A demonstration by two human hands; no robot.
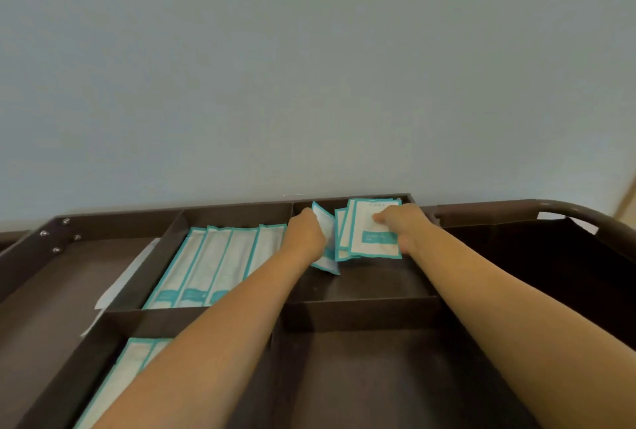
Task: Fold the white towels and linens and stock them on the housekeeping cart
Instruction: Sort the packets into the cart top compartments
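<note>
no white towel or linen in view, so where the towels lie cannot be told. the housekeeping cart (241, 207) is in view from above, its top tray split into compartments.

both arms reach into the far right compartment. a fan of teal-edged packets (370, 239) leans there toward the far wall, long axis running near to far. right hand (402, 222) is on it: fingers bent over the front face, thumb at the fan's right edge. whether the thumb gets behind, cannot tell.

just left of the fan, a single packet (323, 222) stands tilted on edge. left hand (304, 234) grips it, fingers curled. hands are near each other, not touching.

judgement: the single packet joins the fan by a short move rightward; left hand is the nearer.

outward: long teal-edged packets (213, 263) lie side by side in the middle compartment, a dark bag (550, 256) hangs at right.
</note>
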